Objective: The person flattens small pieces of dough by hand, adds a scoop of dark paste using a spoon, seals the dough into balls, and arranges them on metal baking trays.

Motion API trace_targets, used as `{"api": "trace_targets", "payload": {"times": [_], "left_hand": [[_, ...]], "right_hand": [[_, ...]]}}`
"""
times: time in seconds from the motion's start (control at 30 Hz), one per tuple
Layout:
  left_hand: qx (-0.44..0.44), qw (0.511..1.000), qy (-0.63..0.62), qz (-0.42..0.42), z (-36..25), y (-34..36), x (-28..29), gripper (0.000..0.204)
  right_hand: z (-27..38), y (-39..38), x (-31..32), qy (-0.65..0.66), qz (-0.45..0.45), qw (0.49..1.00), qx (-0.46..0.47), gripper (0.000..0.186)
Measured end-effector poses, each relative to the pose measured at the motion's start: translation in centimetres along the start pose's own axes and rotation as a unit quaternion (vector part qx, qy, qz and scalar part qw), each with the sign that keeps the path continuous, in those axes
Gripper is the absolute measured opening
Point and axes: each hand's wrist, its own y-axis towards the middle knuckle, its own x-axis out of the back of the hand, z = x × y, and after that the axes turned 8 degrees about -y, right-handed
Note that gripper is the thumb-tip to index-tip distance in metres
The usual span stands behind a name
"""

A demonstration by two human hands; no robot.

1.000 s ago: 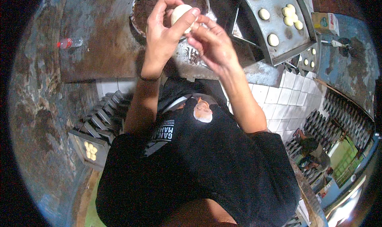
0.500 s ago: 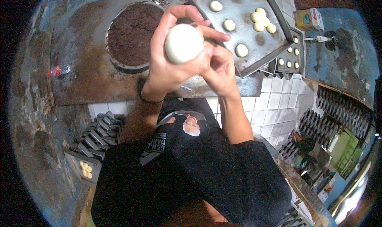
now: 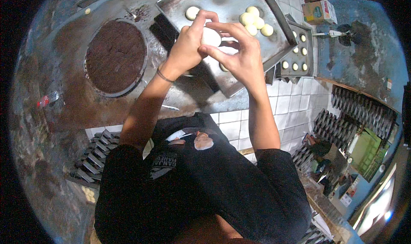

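Now: one smooth white dough ball sits cupped in the half-curled left hand, the loosely bent right hand touching it; shifted from beside the rectangular grey metal tray to above it, apparently being worked, not set down. Beyond: clustered pale-yellow dough balls; farther, another ball-dotted grey tray.
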Motion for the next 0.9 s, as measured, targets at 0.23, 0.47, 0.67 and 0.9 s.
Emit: {"api": "trace_targets", "payload": {"times": [0.23, 0.47, 0.67, 0.9], "left_hand": [[0.046, 0.976, 0.211, 0.007, 4.9, 5.5, 0.7, 0.088], [0.030, 0.959, 0.283, 0.014, 9.0, 1.5, 0.3, 0.088], [0.024, 0.943, 0.331, -0.014, 11.3, -0.2, -2.1, 0.084], [0.027, 0.940, 0.340, -0.008, 11.1, -0.1, -2.3, 0.078]], "right_hand": [[-13.7, 8.3, -0.8, 0.054, -0.007, 0.998, -0.043, 0.042], [-24.5, 16.0, -6.0, -0.311, 0.061, 0.948, 0.032, 0.053], [-26.4, 15.7, -9.6, -0.385, 0.048, 0.907, 0.165, 0.088], [-28.0, 19.8, -2.2, 0.209, 0.147, 0.955, -0.147, 0.074]]}}
